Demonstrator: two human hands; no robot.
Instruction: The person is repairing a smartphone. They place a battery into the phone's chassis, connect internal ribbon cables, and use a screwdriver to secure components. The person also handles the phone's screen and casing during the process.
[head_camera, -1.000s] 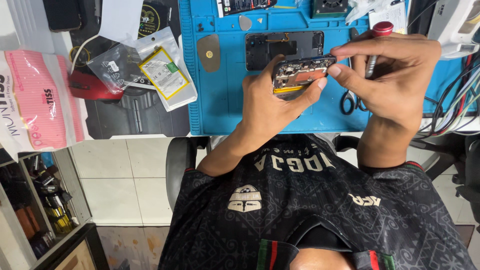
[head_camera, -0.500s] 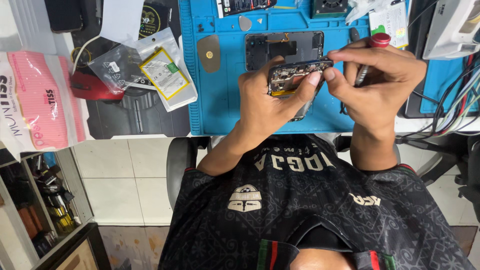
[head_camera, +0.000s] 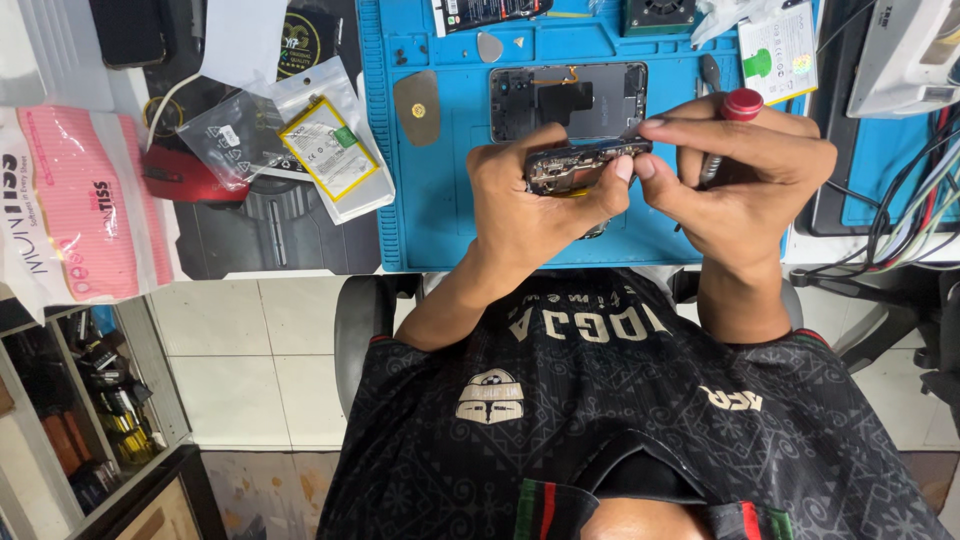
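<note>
Over a blue repair mat (head_camera: 440, 200), the left hand (head_camera: 530, 205) grips an opened phone frame (head_camera: 585, 162) while the right hand (head_camera: 745, 175), clutching a red-capped screwdriver (head_camera: 738, 112), pinches its end; disassembly looks unfinished.

Bright, even light, soft shadows; edges perhaps slightly warped, mostly sharp.

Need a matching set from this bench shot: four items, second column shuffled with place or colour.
Things:
1. work mat
2. screwdriver
3. opened phone
4. bagged battery

Place or colour:
a. red-topped, in the right hand
b. gripped by the left hand
c. blue, under both hands
d. off the mat, beside its left edge in the picture

Pairs: 1-c, 2-a, 3-b, 4-d
</note>
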